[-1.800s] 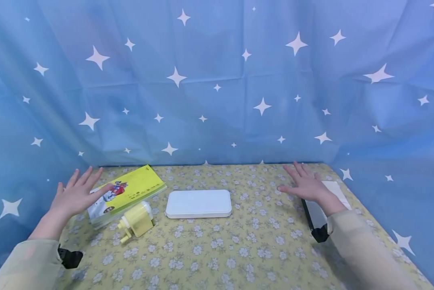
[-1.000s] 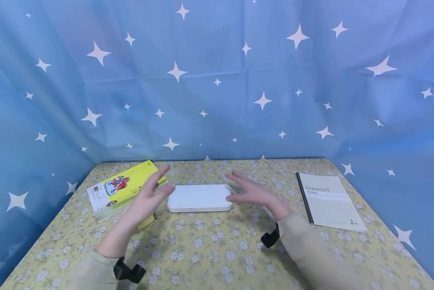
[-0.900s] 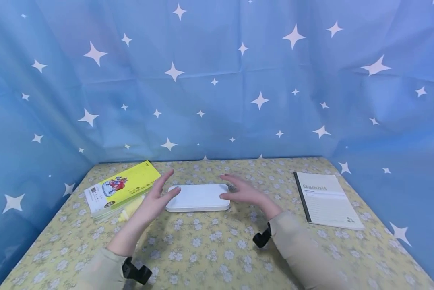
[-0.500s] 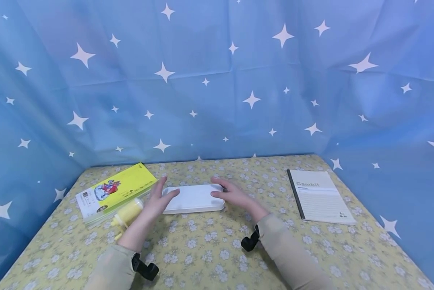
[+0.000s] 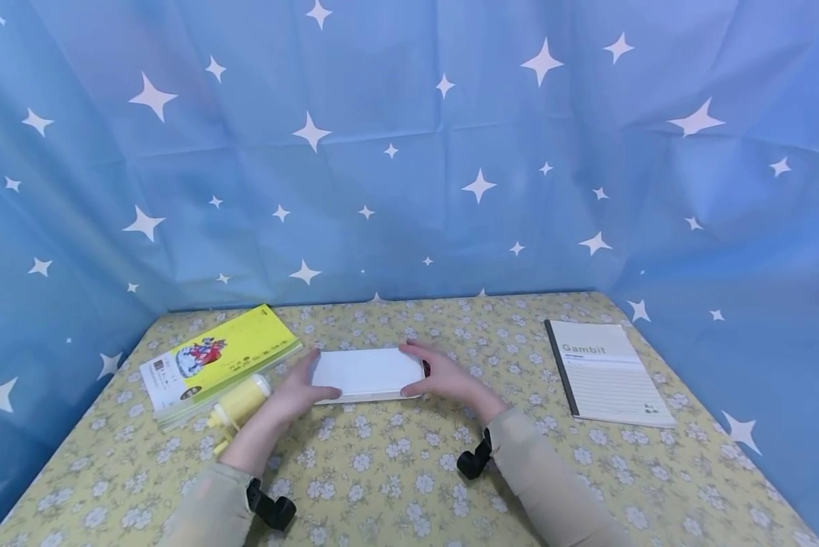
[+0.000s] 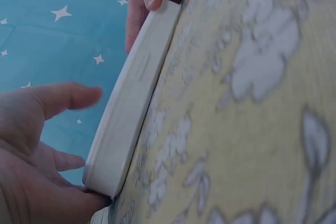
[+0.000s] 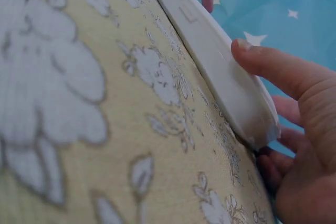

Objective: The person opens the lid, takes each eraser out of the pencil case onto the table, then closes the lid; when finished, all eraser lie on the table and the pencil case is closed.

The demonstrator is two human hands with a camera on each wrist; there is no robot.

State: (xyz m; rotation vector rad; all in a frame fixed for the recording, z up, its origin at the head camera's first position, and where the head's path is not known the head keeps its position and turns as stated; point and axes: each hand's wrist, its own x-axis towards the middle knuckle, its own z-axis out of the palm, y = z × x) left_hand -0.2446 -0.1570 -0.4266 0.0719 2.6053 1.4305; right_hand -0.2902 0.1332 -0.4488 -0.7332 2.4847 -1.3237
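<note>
A white, flat, rounded pencil case (image 5: 368,370) lies crosswise at the middle of the table. My left hand (image 5: 295,395) is at its left end, and the left wrist view shows fingers tucked against the lower corner, the thumb raised a little off the case (image 6: 123,124). At the right end my right hand (image 5: 447,380) grips the case, its thumb (image 7: 257,59) on the upper edge and its other fingers around the end. Whether the case is lifted off the cloth I cannot tell. A yellow hand-crank pencil sharpener (image 5: 245,399) stands just left of my left hand.
Yellow-covered books (image 5: 228,357) lie stacked at the back left, behind the sharpener. A white notebook (image 5: 608,372) marked "Gambit" with a black spine lies at the right. A flowered cloth (image 5: 382,471) covers the table, and a blue starry curtain (image 5: 409,190) hangs behind.
Both hands have come inward from the table's sides to the pencil case's ends and closed in on it. The view has shifted slightly; books, sharpener and notebook stay put.
</note>
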